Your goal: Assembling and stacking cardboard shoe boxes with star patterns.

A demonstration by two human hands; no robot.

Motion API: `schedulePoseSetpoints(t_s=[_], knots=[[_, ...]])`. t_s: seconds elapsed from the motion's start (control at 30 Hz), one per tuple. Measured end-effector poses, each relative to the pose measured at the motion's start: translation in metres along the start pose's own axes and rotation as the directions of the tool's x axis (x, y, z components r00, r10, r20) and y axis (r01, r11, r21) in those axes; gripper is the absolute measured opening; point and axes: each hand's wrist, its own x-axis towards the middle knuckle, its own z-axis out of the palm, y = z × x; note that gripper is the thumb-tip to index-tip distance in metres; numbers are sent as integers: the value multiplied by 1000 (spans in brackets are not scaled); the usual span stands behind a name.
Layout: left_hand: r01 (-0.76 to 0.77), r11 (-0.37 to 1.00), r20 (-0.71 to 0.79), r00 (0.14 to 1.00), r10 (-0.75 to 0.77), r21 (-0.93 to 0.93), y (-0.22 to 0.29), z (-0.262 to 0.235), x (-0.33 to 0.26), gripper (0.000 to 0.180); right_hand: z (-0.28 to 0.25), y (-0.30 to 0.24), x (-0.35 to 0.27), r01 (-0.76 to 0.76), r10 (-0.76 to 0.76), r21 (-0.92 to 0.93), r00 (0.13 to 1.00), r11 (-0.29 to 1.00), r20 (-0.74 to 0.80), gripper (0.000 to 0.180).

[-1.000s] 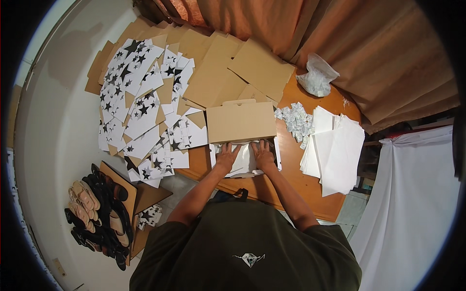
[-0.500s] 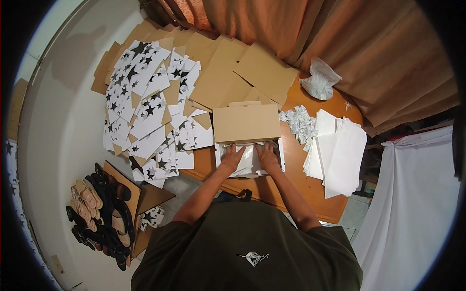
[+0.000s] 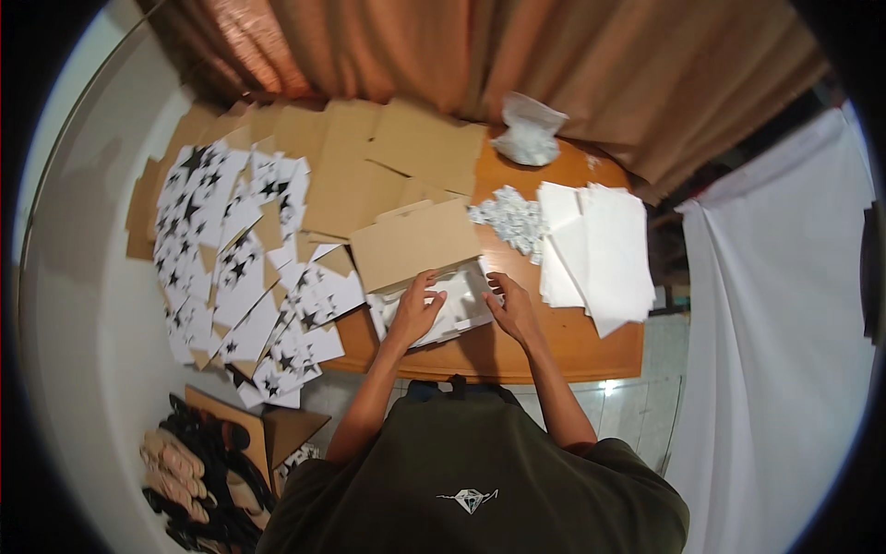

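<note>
You are partway through seating white sheet paper in an open cardboard box point(image 3: 420, 247), by the look of it: the brown lid flap stands raised at the far side and the white lining paper point(image 3: 454, 309) lies in the shallow tray beneath it, near the front edge of the wooden worktop point(image 3: 591, 346). Your left hand point(image 3: 417, 309) rests flat on the near-left part of that paper, fingers spread and pressing down, closed on nothing. Your right hand point(image 3: 510, 305) sits at the tray's right edge, fingers loosely curled against the paper's corner; whether it pinches the sheet or only touches it I cannot tell. The next move probably calls for smoothing the paper into the corners while one palm keeps it from sliding. To your right lies a stack of white sheets point(image 3: 600, 249), with a small heap of crumpled printed paper point(image 3: 510, 217) between it and the box. Star-printed flat box blanks point(image 3: 240, 268) spread to your left.
</note>
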Motion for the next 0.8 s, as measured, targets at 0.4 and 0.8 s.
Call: schedulePoseSetpoints(t_s=[0.4,0.8], knots=[[-63,992,288,957,29,107,53,105,48,46,-61,96,-36,-226,239,90,955,970,-178,45],[84,963,211,967,-140,257,-19,198,159,32,-87,186,62,-168,155,-91,979,982,-136,32]])
